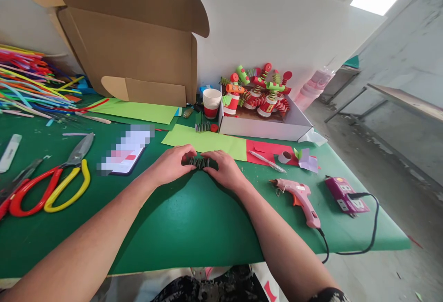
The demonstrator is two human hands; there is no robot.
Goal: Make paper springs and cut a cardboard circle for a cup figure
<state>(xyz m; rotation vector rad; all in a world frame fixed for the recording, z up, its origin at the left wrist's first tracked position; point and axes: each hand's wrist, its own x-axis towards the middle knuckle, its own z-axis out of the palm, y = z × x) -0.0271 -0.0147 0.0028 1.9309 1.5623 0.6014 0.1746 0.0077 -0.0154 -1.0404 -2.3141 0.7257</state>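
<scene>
Hands: two, left hand [172,163] and right hand [225,169], both just in front of the light green sheet [204,141]
Scissors: two pairs, red-handled [26,191] and yellow-handled [71,180], well left of that sheet
Glue gun: one, pink [300,196], right of the sheet
Cardboard box: one, open [138,48], behind the sheet
White tray: one [263,129], right behind the sheet
Paper cups: one stack [211,103], beside the tray
Pen: one [267,161], right of the sheet

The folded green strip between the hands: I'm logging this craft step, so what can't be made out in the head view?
- Folded green strip: ends hidden under the left hand and right hand, so its length and each grip are unclear.
- Phone: screen blurred.
- Scissors: cut off by the left edge.
- White box: the figures' bases hidden behind its wall.
</scene>
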